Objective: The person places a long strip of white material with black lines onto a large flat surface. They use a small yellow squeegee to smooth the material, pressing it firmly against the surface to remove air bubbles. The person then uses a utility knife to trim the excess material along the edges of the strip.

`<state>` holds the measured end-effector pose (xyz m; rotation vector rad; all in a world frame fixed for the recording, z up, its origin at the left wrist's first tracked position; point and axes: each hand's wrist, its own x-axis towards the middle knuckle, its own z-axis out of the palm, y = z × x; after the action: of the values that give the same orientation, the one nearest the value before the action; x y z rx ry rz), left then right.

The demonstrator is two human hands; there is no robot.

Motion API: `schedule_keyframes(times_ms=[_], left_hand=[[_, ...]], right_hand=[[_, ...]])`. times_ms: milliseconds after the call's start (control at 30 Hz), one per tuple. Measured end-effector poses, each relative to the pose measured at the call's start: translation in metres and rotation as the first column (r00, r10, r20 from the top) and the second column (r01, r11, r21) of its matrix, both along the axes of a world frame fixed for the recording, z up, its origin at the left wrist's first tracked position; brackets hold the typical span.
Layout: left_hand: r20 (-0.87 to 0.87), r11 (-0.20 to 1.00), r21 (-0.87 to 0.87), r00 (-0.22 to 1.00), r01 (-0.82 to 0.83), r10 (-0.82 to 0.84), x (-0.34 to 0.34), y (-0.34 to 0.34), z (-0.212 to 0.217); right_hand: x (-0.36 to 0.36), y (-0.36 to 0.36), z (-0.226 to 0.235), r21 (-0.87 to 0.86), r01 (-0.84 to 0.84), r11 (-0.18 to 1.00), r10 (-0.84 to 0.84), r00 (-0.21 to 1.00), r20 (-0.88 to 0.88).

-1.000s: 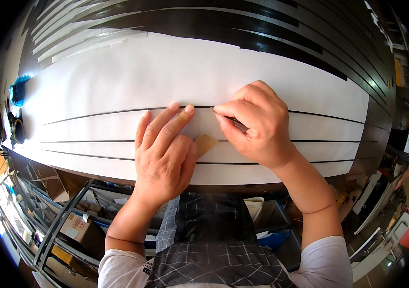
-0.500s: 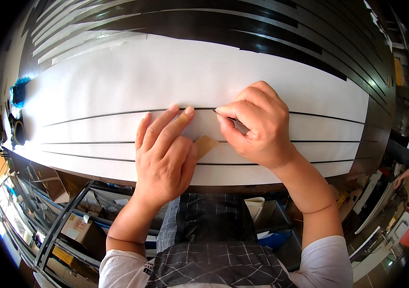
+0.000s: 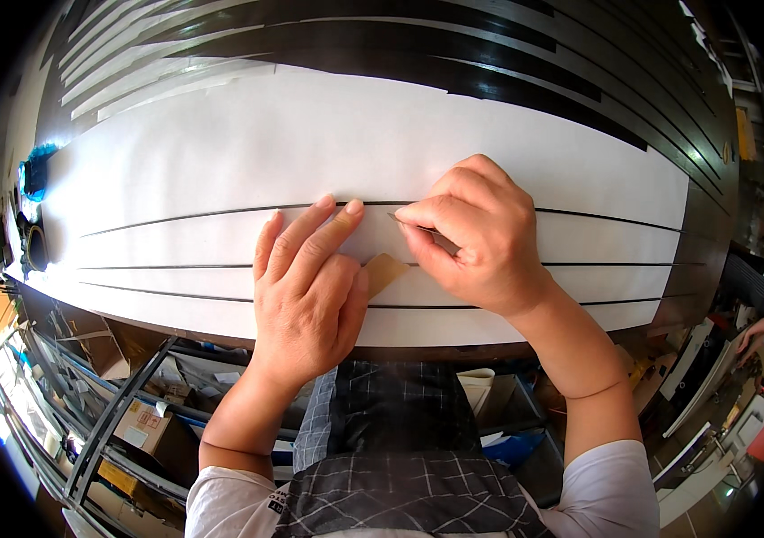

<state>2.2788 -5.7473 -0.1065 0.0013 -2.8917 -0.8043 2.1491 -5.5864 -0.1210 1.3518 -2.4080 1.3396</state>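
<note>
A long white sheet [image 3: 220,125] lies on the dark table, with thin black strips running across it. My left hand [image 3: 310,278] rests on the sheet. Three of its fingers lie stretched out, their tips by the far black strip [image 3: 202,214]. Its index finger is curled in toward the thumb, and a small tan flat piece [image 3: 387,274] sticks out from between them. My right hand [image 3: 480,235] is closed around a thin, pointed metal tool [image 3: 440,238]. The tool's tip points left, just on the near side of the far strip. My fingers hide most of the tool.
Dark strips [image 3: 382,40] and narrow white strips [image 3: 131,76] cover the table's far part. A blue object [image 3: 34,170] lies at the left end. Below the near edge stand a metal rack [image 3: 113,412] and a cardboard box [image 3: 144,426]. Another person's arm [image 3: 758,332] shows at far right.
My right hand has shifted slightly left and nearer to me, drawing the tool's tip back from the far strip. My left hand has stayed put. The other person's arm has moved.
</note>
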Motion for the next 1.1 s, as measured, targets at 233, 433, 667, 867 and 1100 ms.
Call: schedule_keyframes(times_ms=[233,433,667,867,1100], left_hand=[[-0.041,0.998,0.062,0.999,-0.008,0.01,-0.001,0.001,0.002],[-0.072,0.969,0.245,0.996,-0.039,0.059,0.005,-0.006,-0.001],[-0.192,0.815,0.41,0.835,-0.409,0.516,0.005,0.012,0.002],[0.036,0.708,0.34,0.761,-0.619,0.648,-0.047,0.089,0.002],[-0.004,0.647,0.074,0.648,-0.759,0.761,-0.061,0.086,-0.003]], right_hand=[[-0.025,0.035,0.023,0.179,0.183,0.967,-0.176,0.983,-0.055],[-0.031,0.131,0.034,0.397,0.423,0.815,-0.373,0.906,-0.199],[-0.042,0.221,-0.003,0.647,0.52,0.558,-0.467,0.841,-0.274],[-0.038,0.216,-0.008,0.631,0.527,0.57,-0.481,0.836,-0.264],[-0.04,0.221,-0.008,0.633,0.529,0.565,-0.491,0.832,-0.258]])
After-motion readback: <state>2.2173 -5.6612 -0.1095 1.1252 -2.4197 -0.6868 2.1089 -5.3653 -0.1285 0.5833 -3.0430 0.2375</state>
